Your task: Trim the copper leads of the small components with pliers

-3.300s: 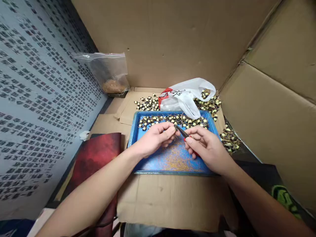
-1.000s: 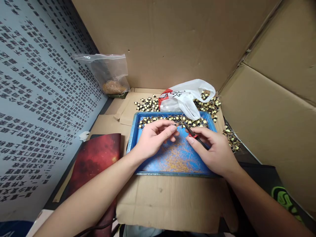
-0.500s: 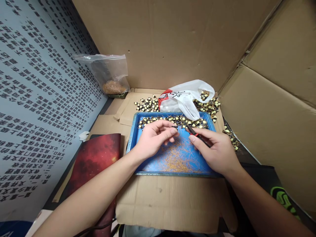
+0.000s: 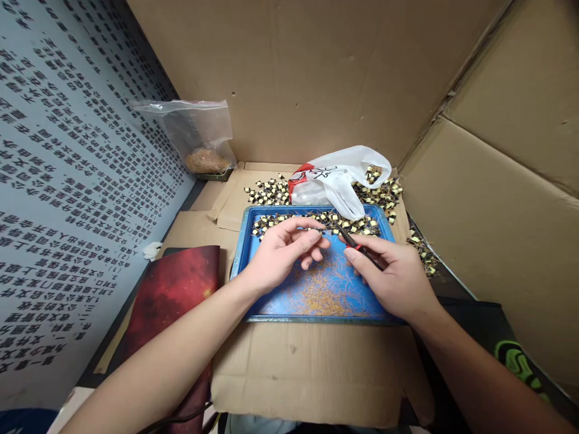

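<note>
My left hand is closed in a pinch above the blue tray, holding a small wire-wound coil that my fingertips mostly cover. In my right hand is a slim pair of black-and-red wire cutters. Its dark tip points up and left, a short gap from the held coil. Along the tray's back wall lie many little black-and-yellow coils with thin wire leads. Copper-coloured wire clippings are scattered over the tray's middle and front.
Behind the tray, a white plastic bag lies among piles of more coils. A clear zip bag with copper-coloured wire stands at the back left. A red-patterned mat is left of the tray. Cardboard walls enclose the back and right.
The coil in my left fingertips has turned and shows less, and the lower fingers have spread a little. The cutters have drawn slightly back from it. The view has shifted slightly.
</note>
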The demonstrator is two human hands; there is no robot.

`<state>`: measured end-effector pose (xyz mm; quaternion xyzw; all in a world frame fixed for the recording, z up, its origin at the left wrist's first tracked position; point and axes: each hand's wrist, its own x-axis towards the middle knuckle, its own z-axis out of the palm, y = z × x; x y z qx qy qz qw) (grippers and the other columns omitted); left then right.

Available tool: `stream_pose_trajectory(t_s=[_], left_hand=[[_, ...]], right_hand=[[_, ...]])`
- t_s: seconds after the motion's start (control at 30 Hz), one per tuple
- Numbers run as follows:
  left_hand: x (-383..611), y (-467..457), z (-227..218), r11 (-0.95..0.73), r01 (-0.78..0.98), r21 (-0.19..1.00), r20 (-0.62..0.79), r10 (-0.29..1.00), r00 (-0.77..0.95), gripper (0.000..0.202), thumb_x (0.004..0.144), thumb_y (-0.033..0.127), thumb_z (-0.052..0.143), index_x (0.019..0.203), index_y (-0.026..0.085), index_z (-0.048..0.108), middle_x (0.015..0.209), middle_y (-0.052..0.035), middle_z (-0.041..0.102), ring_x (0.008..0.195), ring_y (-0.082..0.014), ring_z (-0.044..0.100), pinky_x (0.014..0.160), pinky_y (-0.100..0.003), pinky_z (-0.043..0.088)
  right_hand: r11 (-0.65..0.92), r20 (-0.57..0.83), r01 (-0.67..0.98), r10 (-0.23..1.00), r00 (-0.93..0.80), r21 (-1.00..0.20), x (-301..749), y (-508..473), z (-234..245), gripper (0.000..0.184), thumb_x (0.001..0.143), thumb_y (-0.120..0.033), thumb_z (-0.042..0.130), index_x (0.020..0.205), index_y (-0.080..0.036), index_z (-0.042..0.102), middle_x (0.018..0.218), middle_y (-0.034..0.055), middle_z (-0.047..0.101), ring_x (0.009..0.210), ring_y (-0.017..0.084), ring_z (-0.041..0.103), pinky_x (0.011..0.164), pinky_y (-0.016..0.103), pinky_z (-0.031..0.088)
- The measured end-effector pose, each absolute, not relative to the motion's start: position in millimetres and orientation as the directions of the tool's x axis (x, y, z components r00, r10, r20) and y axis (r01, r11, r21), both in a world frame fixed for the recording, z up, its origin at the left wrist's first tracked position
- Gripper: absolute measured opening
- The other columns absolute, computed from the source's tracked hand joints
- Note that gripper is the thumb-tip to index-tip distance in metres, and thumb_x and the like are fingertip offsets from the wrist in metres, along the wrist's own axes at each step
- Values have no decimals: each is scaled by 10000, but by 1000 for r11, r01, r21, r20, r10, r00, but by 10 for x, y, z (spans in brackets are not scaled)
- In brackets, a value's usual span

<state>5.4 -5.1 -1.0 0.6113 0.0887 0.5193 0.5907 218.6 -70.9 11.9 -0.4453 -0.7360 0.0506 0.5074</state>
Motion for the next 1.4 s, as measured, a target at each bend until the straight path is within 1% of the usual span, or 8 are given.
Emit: stream_pose_trajectory(t_s=[0.27,0.47,0.67,0.83,0.97,1.0,1.2,1.4], left_hand=[[41,-73,16,-194,-579,792,512,727,457,349,905,347,867,1091,156,643,961,-72,787,734,-101,670,592,-196,491],[53,-72,9,-252,-557,791,547,698,462,357,917,365,856,1042,173,583,907,-47,780,657,-82,630,563,-191,468],[62,-39,-8,-283,-571,771,588,661,466,316,948,343,835,1048,172,589,911,-42,782,667,-78,641,573,-180,481],[50,-40,-13,-304,-609,733,638,617,461,265,975,310,812,1060,170,604,928,-44,790,692,-76,657,586,-170,504],[21,-79,-10,-308,-637,707,668,588,456,231,994,292,790,1057,180,599,932,-37,794,689,-75,669,580,-167,512],[20,-81,-8,-314,-636,705,669,591,451,230,994,293,790,1061,182,600,934,-38,796,688,-78,674,576,-170,513],[45,-21,7,-333,-604,724,627,682,376,340,937,369,848,1086,176,611,897,-47,795,650,-90,663,537,-177,493],[29,4,0,-380,-560,737,620,709,335,348,925,379,855,1064,178,607,864,-33,780,627,-83,647,503,-165,475]], right_hand=[[596,714,620,695,-80,-511,2186,-676,72,331,962,-363,714,1153,-129,850,965,106,851,717,225,762,642,339,627],[585,709,664,696,-117,-465,2206,-665,86,317,995,-379,688,1127,-145,857,861,72,839,636,218,733,589,343,598],[627,790,686,601,-122,-371,2137,-685,90,299,1016,-325,673,1191,-161,852,1152,98,858,955,281,833,865,379,665],[623,808,693,580,-100,-362,2102,-669,69,308,1006,-316,680,1191,-142,854,1091,101,865,895,263,830,813,350,661],[524,773,709,632,48,-472,2237,-621,122,340,1036,-366,646,1186,-136,847,716,31,783,470,165,642,444,282,507],[506,783,727,618,70,-464,2270,-612,139,336,1037,-356,647,1208,-142,841,716,27,780,475,163,644,447,279,505],[662,874,748,391,-289,-49,2263,-608,150,273,1002,-225,704,1228,-124,819,1113,138,841,936,262,807,839,379,652],[628,897,762,233,-377,157,2233,-618,122,316,1006,-157,707,1315,-127,765,1141,165,827,975,285,777,913,452,625]])
